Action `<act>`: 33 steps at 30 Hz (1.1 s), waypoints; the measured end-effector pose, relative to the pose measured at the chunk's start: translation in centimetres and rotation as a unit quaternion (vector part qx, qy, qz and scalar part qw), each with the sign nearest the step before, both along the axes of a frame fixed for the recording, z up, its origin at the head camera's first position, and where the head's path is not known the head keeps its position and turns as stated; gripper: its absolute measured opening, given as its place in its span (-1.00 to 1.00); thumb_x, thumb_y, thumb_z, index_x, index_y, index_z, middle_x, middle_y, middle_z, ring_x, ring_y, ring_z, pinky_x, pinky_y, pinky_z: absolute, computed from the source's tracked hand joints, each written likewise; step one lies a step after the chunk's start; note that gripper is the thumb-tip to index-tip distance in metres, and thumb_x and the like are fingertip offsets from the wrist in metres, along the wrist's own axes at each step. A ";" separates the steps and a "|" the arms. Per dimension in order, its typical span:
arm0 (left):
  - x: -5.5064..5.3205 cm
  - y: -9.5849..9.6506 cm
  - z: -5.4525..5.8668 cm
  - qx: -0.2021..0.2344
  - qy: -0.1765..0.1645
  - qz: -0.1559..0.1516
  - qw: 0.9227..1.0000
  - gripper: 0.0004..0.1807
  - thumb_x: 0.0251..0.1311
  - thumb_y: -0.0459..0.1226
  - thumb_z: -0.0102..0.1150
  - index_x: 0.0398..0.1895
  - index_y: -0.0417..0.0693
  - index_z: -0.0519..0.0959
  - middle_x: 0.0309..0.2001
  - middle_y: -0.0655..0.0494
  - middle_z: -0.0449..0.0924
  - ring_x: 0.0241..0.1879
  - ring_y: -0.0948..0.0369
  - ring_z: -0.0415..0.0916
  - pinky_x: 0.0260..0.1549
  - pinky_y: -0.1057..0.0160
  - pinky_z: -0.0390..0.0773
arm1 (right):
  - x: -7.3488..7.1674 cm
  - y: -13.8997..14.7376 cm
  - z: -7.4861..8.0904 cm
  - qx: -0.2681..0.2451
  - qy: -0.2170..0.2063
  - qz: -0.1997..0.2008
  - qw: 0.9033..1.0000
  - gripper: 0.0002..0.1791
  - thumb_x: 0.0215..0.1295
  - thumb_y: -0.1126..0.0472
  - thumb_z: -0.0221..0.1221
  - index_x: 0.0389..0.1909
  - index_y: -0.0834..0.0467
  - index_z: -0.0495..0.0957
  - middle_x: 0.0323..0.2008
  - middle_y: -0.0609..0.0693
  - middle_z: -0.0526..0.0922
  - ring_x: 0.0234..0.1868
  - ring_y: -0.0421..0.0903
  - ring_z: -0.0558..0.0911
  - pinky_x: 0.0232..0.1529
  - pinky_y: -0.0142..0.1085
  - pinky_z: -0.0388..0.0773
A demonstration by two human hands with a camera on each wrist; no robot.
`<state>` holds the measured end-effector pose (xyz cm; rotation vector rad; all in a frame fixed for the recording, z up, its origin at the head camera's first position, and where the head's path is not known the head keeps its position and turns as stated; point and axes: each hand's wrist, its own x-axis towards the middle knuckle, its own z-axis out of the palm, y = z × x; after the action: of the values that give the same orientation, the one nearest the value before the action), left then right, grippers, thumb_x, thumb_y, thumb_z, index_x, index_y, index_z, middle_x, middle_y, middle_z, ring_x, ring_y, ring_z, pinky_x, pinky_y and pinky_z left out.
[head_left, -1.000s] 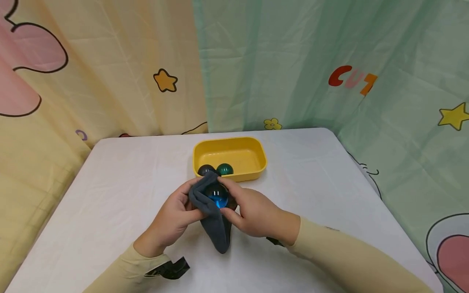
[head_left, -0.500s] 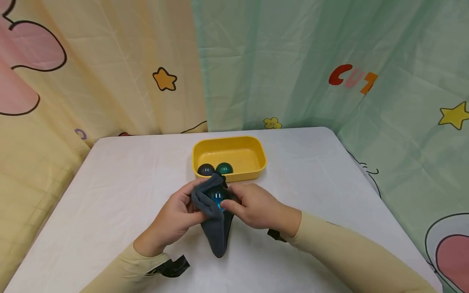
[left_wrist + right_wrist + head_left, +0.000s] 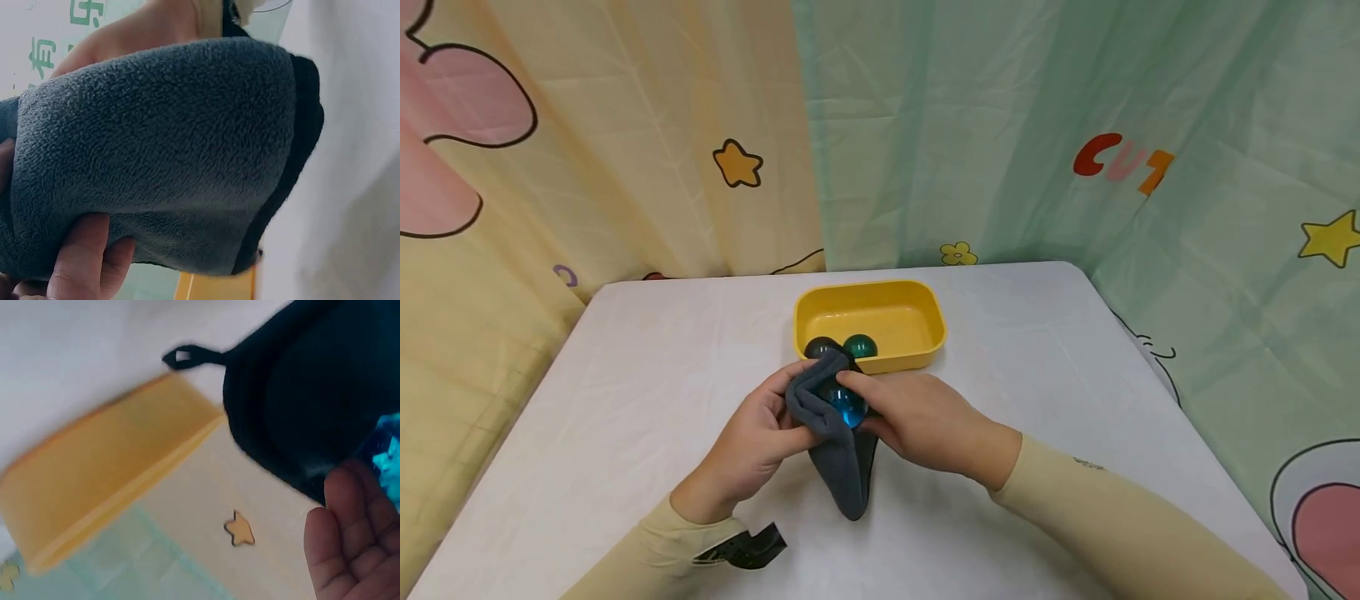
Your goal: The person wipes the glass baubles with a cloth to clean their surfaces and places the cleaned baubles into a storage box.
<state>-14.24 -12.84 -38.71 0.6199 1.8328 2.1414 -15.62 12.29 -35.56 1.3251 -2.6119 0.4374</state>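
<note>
White table (image 3: 625, 400) before us: our left hand (image 3: 748, 446) clutches a blue-grey plush cloth (image 3: 842, 475), our right hand (image 3: 928, 421) pinches a translucent blue ball (image 3: 851, 408), which could slip if held loosely.

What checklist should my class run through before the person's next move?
1. Left hand holding the grey cloth: ok.
2. Right hand holding the blue ball against the cloth: ok.
3. Dark ball and green ball inside the yellow tray: ok, along its near side.
4. One hand free to take another ball: not ok; both are occupied.
5. Blue ball clean all over: cannot tell; cloth and right hand hide part.
</note>
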 end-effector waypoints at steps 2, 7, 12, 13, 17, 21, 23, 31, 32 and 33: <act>-0.1 0.0 0.0 -0.004 0.000 -0.007 1.000 -0.19 0.28 -0.58 0.28 0.56 -0.31 0.17 0.50 -0.18 0.36 0.29 0.27 0.59 0.21 0.27 0.64 | -0.2 0.1 0.2 0.013 0.025 0.005 1.000 -0.36 0.43 0.07 0.36 0.43 0.09 0.37 -0.11 -0.07 0.78 -0.21 -0.15 0.71 -0.04 -0.30 0.73; 0.0 0.1 -0.2 -0.009 0.014 -0.020 1.000 -0.22 0.27 -0.59 0.28 0.53 -0.29 0.22 0.42 -0.07 0.49 0.24 0.24 0.63 0.17 0.27 0.68 | -0.3 0.2 0.4 0.013 -0.009 0.001 1.000 -0.36 0.39 0.01 0.38 0.38 0.15 0.42 -0.03 -0.05 0.78 -0.16 -0.17 0.72 -0.01 -0.32 0.73; 0.1 0.4 -0.4 -0.014 0.018 -0.024 0.999 -0.23 0.25 -0.58 0.31 0.52 -0.28 0.25 0.36 -0.16 0.53 0.16 0.20 0.69 0.07 0.26 0.74 | -0.2 0.1 -0.4 -0.065 -0.220 -0.049 0.972 -0.47 0.49 0.03 0.29 0.30 0.24 0.45 -0.34 -0.10 0.73 -0.41 -0.24 0.56 -0.35 -0.41 0.59; 0.1 0.4 -0.4 -0.018 0.017 -0.023 0.999 -0.23 0.25 -0.58 0.32 0.52 -0.28 0.26 0.36 -0.19 0.53 0.14 0.20 0.70 0.05 0.26 0.75 | -0.1 0.0 -0.6 -0.087 -0.262 -0.063 0.959 -0.54 0.52 0.04 0.26 0.24 0.24 0.49 -0.40 -0.12 0.69 -0.46 -0.25 0.52 -0.41 -0.41 0.53; 0.2 0.5 -0.6 -0.022 0.011 -0.018 1.000 -0.22 0.23 -0.58 0.34 0.50 -0.30 0.26 0.35 -0.25 0.52 0.13 0.22 0.70 0.05 0.27 0.75 | 0.3 -0.5 -1.3 -0.119 -0.303 -0.097 0.941 -0.66 0.61 0.00 0.13 0.04 0.20 0.60 -0.46 -0.11 0.64 -0.47 -0.23 0.52 -0.44 -0.40 0.50; 0.3 0.4 -0.5 -0.016 0.009 -0.012 1.000 -0.18 0.21 -0.59 0.35 0.52 -0.29 0.23 0.39 -0.21 0.48 0.19 0.23 0.66 0.12 0.27 0.71 | 0.7 -0.6 -1.4 -0.071 -0.167 -0.079 0.980 -0.47 0.60 -0.08 0.12 0.32 0.23 0.51 -0.23 -0.04 0.75 -0.25 -0.15 0.67 -0.16 -0.31 0.69; 0.3 0.3 -0.4 -0.013 0.012 -0.013 1.000 -0.17 0.21 -0.59 0.35 0.53 -0.29 0.21 0.42 -0.21 0.45 0.23 0.23 0.64 0.16 0.25 0.69 | 0.7 -0.4 -1.2 -0.051 -0.096 -0.054 0.993 -0.34 0.57 -0.07 0.17 0.48 0.24 0.36 -0.06 -0.02 0.78 -0.11 -0.13 0.72 0.02 -0.25 0.72; 0.1 -0.1 0.1 -0.005 0.020 -0.021 1.000 -0.23 0.26 -0.57 0.32 0.51 -0.32 0.22 0.41 -0.09 0.49 0.25 0.24 0.62 0.20 0.27 0.66 | 0.1 0.4 0.2 0.029 0.020 0.026 0.999 -0.26 0.44 0.04 0.35 0.52 0.07 0.27 -0.19 -0.11 0.74 -0.24 -0.18 0.66 -0.05 -0.32 0.70; 0.1 -0.1 0.1 -0.005 0.021 -0.023 1.000 -0.22 0.26 -0.58 0.31 0.52 -0.32 0.22 0.41 -0.09 0.49 0.25 0.24 0.62 0.20 0.27 0.66 | 0.1 0.4 0.2 0.034 0.036 0.028 0.998 -0.27 0.43 0.04 0.36 0.51 0.07 0.29 -0.23 -0.11 0.74 -0.27 -0.18 0.65 -0.08 -0.33 0.70; 0.1 -0.1 0.1 -0.004 0.019 -0.025 0.999 -0.22 0.26 -0.58 0.31 0.52 -0.32 0.22 0.41 -0.10 0.49 0.26 0.24 0.62 0.20 0.27 0.66 | 0.0 0.5 0.3 0.038 0.052 0.030 0.997 -0.27 0.42 0.04 0.36 0.51 0.07 0.30 -0.26 -0.12 0.73 -0.29 -0.18 0.64 -0.12 -0.34 0.69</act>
<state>-14.12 -12.94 -38.61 0.7018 1.8259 2.1029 -15.59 12.78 -35.29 1.4133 -2.5322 0.2729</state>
